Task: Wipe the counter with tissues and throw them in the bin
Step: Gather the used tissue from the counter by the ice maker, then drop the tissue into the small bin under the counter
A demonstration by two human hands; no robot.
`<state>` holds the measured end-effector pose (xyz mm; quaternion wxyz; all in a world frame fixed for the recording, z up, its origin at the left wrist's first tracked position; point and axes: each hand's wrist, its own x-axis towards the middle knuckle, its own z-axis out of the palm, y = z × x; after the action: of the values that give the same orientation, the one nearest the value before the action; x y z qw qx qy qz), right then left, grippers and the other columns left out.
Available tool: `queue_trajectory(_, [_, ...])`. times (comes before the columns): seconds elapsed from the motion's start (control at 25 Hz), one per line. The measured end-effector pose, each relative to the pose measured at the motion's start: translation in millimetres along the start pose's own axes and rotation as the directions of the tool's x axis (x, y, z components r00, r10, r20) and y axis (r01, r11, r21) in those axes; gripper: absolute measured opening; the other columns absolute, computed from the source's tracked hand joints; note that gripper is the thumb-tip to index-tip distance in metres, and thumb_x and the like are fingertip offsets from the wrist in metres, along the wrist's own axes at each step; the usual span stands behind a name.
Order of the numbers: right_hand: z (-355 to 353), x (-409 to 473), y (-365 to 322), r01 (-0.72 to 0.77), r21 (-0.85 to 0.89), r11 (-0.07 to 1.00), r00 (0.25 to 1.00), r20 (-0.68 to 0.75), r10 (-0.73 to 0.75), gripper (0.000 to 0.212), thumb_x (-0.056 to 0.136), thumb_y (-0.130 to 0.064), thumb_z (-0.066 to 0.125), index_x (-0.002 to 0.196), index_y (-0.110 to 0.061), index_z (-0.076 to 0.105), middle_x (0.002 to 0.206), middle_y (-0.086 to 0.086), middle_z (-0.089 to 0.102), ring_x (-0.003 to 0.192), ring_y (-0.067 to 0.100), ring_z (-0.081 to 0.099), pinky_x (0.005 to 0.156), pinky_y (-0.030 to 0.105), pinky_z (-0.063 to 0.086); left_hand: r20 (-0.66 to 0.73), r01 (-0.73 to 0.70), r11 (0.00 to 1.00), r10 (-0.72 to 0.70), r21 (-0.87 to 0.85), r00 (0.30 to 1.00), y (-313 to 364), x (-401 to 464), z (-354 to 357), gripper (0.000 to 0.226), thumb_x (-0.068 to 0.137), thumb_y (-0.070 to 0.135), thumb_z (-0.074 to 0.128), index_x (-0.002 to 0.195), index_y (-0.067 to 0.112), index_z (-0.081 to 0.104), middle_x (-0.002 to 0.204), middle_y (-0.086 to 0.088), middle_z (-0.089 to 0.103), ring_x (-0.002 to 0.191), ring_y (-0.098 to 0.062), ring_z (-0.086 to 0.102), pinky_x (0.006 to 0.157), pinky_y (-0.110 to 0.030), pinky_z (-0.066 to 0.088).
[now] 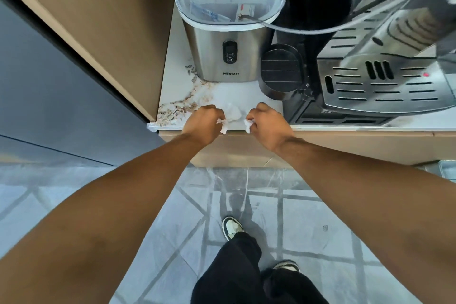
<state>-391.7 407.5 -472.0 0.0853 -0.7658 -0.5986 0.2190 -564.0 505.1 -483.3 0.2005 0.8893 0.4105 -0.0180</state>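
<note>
Both hands are working at the front edge of the table [246,92], the left hand [203,122] and right hand [267,124] each curling its fingers [220,114] shut on a scrap of tissue [233,113], with the crumpled bulk lying between the two sets of fingers, seemingly to gather or tear it for wiping; brown crumbs [182,106] are sitting just left of the left fingers, the ice maker [228,57] beyond; no bin is showing

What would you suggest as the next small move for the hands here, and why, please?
Probably sweep the tissue leftward: both the left hand and right hand grip it at the counter front edge, and brown specks lie just to its left.
</note>
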Motion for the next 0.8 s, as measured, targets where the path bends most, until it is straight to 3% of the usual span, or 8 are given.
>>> queue_trajectory(0.2, [-11.1, -62.6, 29.0, -0.014, 0.045, 0.999, 0.998, -0.061, 0.016, 0.024, 0.087, -0.010, 0.061, 0.110, -0.014, 0.067, 0.112, 0.009, 0.055, 0.093, 0.034, 0.063, 0.080, 0.034, 0.050, 0.030, -0.008, 0.998, 0.007, 0.058, 1.000, 59.1, -32.4, 2.4, 0.023, 0.088, 0.017, 0.063, 0.109, 0.020, 0.070, 0.114, -0.008, 0.070, 0.105, -0.035, 0.064, 0.084, -0.043, 0.055])
queue_trajectory(0.44, [-35.8, -156.5, 102.7, -0.089, 0.058, 0.994, 0.990, -0.102, 0.095, 0.019, 0.090, -0.013, 0.058, 0.108, -0.015, 0.066, 0.117, 0.008, 0.055, 0.098, 0.033, 0.061, 0.086, 0.039, 0.052, 0.100, -0.105, 0.989, 0.094, 0.106, 0.990, 166.8, -55.4, 33.5, 0.022, 0.085, 0.018, 0.062, 0.102, 0.026, 0.073, 0.111, -0.008, 0.072, 0.103, -0.035, 0.065, 0.078, -0.038, 0.054])
queue_trajectory(0.64, [-62.7, -247.2, 189.1, -0.261, 0.085, 0.962, 0.938, -0.211, 0.273, 0.019, 0.091, -0.016, 0.057, 0.107, -0.016, 0.068, 0.115, 0.008, 0.060, 0.094, 0.033, 0.063, 0.078, 0.034, 0.050, 0.150, -0.298, 0.942, 0.276, 0.156, 0.949, 284.7, -56.1, 67.5, 0.021, 0.084, 0.019, 0.061, 0.101, 0.026, 0.072, 0.108, -0.009, 0.072, 0.103, -0.034, 0.064, 0.081, -0.041, 0.054])
queue_trajectory(0.8, [-79.3, -310.2, 250.2, -0.359, 0.145, 0.922, 0.888, -0.250, 0.385, 0.020, 0.089, -0.015, 0.056, 0.104, -0.014, 0.067, 0.111, 0.010, 0.057, 0.092, 0.039, 0.061, 0.081, 0.041, 0.053, 0.174, -0.430, 0.893, 0.406, 0.132, 0.897, 369.0, -51.7, 90.6, 0.019, 0.084, 0.017, 0.059, 0.096, 0.025, 0.071, 0.103, -0.006, 0.071, 0.099, -0.032, 0.063, 0.073, -0.039, 0.053])
